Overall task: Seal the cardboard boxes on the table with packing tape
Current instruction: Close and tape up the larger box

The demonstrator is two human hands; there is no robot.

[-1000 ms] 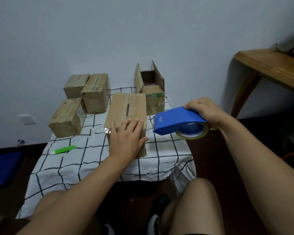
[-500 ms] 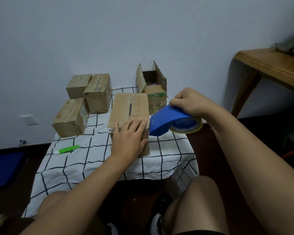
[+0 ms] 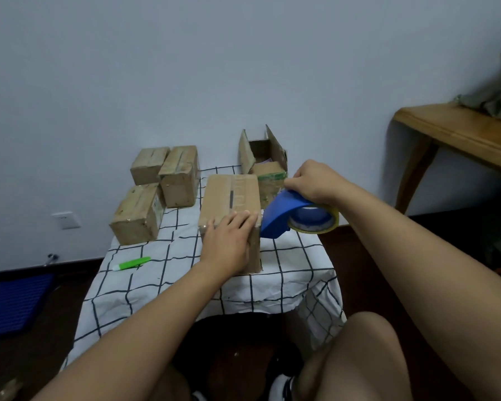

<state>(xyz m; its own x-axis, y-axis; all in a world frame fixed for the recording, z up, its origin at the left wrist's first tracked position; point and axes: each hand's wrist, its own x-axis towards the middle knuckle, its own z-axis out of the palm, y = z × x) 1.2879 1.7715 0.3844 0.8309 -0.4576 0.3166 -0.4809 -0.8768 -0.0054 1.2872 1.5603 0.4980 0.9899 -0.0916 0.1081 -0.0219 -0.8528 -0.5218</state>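
Resting flat at frame centre, fingers straight, the left hand [image 3: 229, 238] presses the near top edge of the long brown cardboard box [image 3: 230, 198] on the checked tablecloth [image 3: 287, 270], as before. Just right of it, the right hand [image 3: 313, 180] grips the blue tape dispenser with its yellowish roll [image 3: 295, 217], now swung lower and closer, its nose beside the box's right edge.

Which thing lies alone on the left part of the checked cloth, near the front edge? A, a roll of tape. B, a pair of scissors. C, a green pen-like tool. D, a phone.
C: a green pen-like tool lies by itself on the checked cloth.
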